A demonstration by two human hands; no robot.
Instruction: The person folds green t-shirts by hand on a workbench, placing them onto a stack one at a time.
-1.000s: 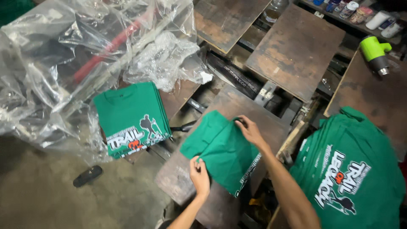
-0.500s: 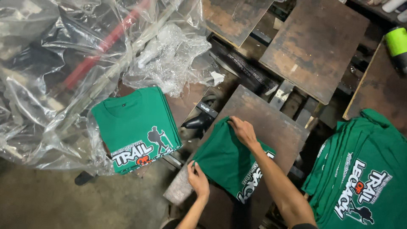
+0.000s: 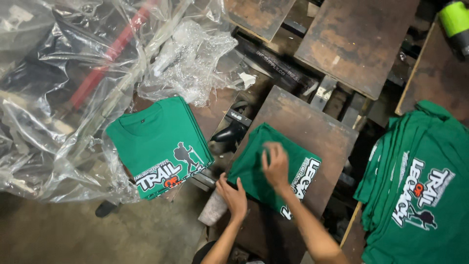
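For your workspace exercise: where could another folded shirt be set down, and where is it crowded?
Free: the far end of the wooden board beyond the green shirt under both hands, and the bare board above. Crowded: the folded pile by the plastic sheeting, and the unfolded stack.

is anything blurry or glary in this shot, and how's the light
Head view: the right hand is smeared by motion blur over the folded green shirt; the left hand is sharper. The clear plastic sheeting throws white glare. Light is dim and uneven, with dark gaps between the brown boards.
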